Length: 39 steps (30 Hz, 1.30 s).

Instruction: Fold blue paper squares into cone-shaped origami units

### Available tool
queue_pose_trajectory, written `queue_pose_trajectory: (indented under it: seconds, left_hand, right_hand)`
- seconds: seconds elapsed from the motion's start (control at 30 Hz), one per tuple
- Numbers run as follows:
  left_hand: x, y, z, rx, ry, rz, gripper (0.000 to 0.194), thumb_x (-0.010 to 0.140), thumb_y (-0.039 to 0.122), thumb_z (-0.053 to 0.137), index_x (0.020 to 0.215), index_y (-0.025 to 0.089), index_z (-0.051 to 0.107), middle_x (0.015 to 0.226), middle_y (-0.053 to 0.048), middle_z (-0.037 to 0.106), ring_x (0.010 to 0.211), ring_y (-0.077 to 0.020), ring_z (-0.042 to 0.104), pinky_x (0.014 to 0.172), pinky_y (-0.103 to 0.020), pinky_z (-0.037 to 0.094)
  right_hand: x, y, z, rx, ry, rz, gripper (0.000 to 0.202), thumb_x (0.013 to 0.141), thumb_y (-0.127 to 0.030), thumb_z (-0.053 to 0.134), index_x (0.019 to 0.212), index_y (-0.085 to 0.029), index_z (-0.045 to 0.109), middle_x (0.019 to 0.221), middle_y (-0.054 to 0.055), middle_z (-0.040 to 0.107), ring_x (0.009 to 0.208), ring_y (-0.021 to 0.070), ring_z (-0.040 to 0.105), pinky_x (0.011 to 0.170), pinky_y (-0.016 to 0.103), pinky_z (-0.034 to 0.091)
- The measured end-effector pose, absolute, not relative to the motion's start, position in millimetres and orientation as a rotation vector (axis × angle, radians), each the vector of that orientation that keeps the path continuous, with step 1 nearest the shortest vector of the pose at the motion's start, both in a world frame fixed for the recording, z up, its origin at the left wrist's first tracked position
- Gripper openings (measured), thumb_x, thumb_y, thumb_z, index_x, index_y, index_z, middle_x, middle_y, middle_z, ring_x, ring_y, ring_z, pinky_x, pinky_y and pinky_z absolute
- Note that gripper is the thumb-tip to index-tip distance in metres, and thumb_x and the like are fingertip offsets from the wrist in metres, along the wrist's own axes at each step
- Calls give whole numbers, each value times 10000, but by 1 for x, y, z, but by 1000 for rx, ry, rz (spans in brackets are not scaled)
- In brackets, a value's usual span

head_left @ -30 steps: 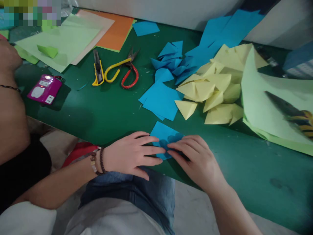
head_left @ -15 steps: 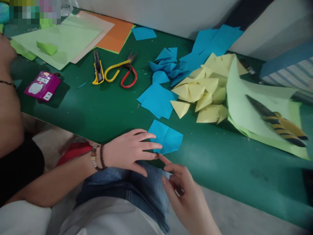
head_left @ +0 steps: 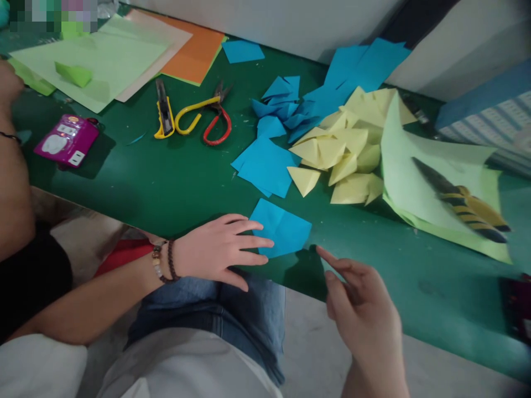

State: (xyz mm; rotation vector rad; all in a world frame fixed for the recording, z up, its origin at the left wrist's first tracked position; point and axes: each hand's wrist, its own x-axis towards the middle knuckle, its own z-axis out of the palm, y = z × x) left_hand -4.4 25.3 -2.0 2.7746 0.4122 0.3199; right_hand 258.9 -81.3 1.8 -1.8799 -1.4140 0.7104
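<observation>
A creased blue paper piece lies near the front edge of the green table. My left hand, with two beaded bracelets at the wrist, rests palm down with its fingers spread, and its fingertips touch the left side of that paper. To the right of the sheet, apart from it, is my right hand. Its index finger points toward the paper and the thumb sits below; the other fingers are curled and partly hidden. I see nothing held in either hand. Just behind the creased piece lie flat blue paper pieces.
Folded yellow papers and folded blue papers are heaped behind. Scissors and a box cutter lie back left, near a purple power socket. Striped-handled scissors rest on green sheets. Another person's arm is at left.
My right hand has moved right, away from my left hand and the blue paper. My left hand stays spread on the paper. The view has shifted slightly.
</observation>
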Motion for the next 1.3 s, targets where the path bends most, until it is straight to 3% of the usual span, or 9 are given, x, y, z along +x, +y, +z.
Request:
queue_pose_trajectory:
  seconds: [0.07,0.17,0.27,0.43,0.63,0.77,0.97,1.17,1.3]
  left_hand:
    - [-5,27,-2,2767,392,330,473,908,587,534,1217,246,645,1435,-20,548,1359,-281,430,1093,-450,334]
    - [-6,30,-3,2753,368,337,380,923,528,554,1146,247,679,1416,-18,568,1372,-272,430,1088,-449,340]
    - [-6,33,-3,2747,344,342,327,926,501,565,1070,243,703,1380,-15,600,1384,-264,429,1089,-447,347]
    - [-11,36,2,2815,304,338,354,926,519,553,1098,249,704,1409,8,572,1413,-289,392,1120,-465,341]
    - [-19,36,9,2912,315,236,453,957,545,471,1229,233,657,1466,26,507,1446,-304,329,1181,-492,279]
    - [-14,29,9,2907,368,269,502,949,568,468,1208,187,668,1395,-44,584,1410,-279,393,1186,-460,295]
    - [-4,12,9,2903,617,325,590,916,643,453,1270,202,620,1382,-96,583,1384,-336,414,1158,-550,306]
    - [-2,7,-1,2938,550,381,563,975,522,434,1247,65,617,1361,-123,598,1328,-261,484,1177,-406,336]
    - [-4,9,-6,2914,471,432,464,939,525,514,1226,183,642,1339,-112,612,1294,-267,527,1127,-431,398]
  right_hand:
    - [269,-72,-1,-1868,-1610,464,85,902,-275,588,969,-224,577,1100,108,737,457,91,559,415,248,478]
    - [280,-50,-3,-1639,-2010,123,189,876,-196,618,1059,-229,653,1204,121,682,786,199,690,666,357,582]
    - [286,-27,-1,-1361,-2275,-42,292,844,-108,644,1112,-224,668,1297,149,616,977,272,671,792,437,572]
    - [295,-14,3,-1060,-2489,-55,238,830,-56,645,1009,-203,701,1308,153,615,1163,334,597,869,474,545]
    - [297,-23,6,-1011,-2559,-23,188,864,-92,633,1014,-190,690,1213,111,697,1210,317,595,865,437,525]
    - [291,-27,10,-999,-2562,-60,166,878,-115,629,997,-210,695,1154,67,731,1213,288,603,835,396,513]
    - [277,-40,12,-1009,-2504,4,203,837,-85,675,1012,-184,702,1027,64,760,1133,279,643,912,430,497]
    - [271,-36,11,-990,-2411,250,199,828,-75,681,988,-194,685,896,36,753,1044,233,650,854,378,514]
    - [269,-22,12,-1008,-2412,362,187,861,-115,656,1031,-186,687,874,47,724,973,214,621,823,363,525]
